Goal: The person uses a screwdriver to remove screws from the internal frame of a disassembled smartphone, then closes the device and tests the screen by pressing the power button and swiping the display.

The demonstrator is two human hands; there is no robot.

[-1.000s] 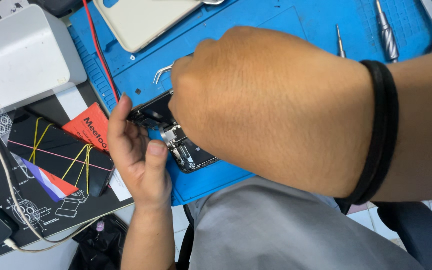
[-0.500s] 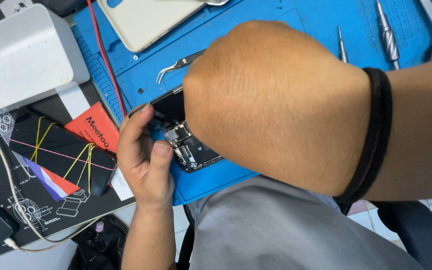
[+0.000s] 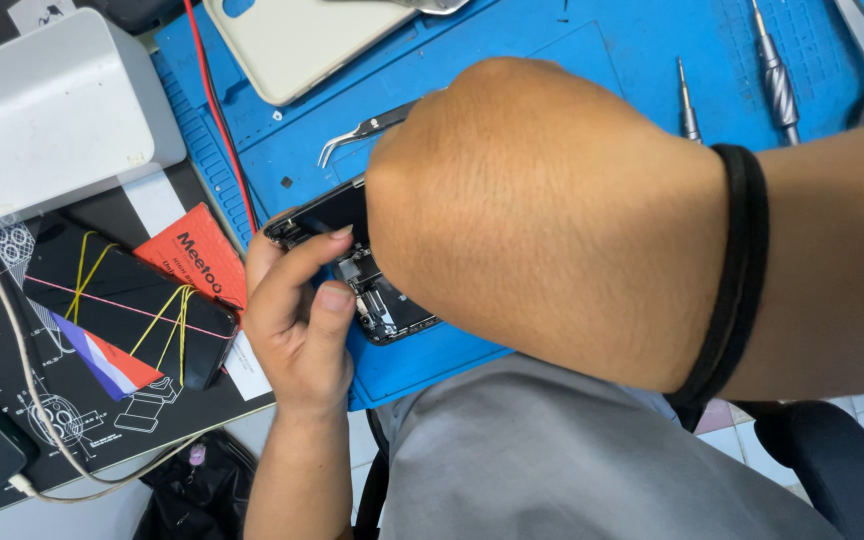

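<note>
Blue mat (image 3: 602, 60) (tweezers (image 3: 362, 132), screwdrivers (image 3: 774, 70))

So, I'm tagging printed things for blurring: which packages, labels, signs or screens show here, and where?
Red card: left of the left hand, rectangular, dark lettering.
Banded phone: left, dark screen, yellow rubber bands, pink line.
Black mat: bottom left, white line drawings.
Opened phone: held by the left hand over the blue mat, insides exposed.

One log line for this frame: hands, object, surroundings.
left hand: grips opened phone | right hand: over phone, fingers hidden | phone on blue mat | tweezers beside
</note>
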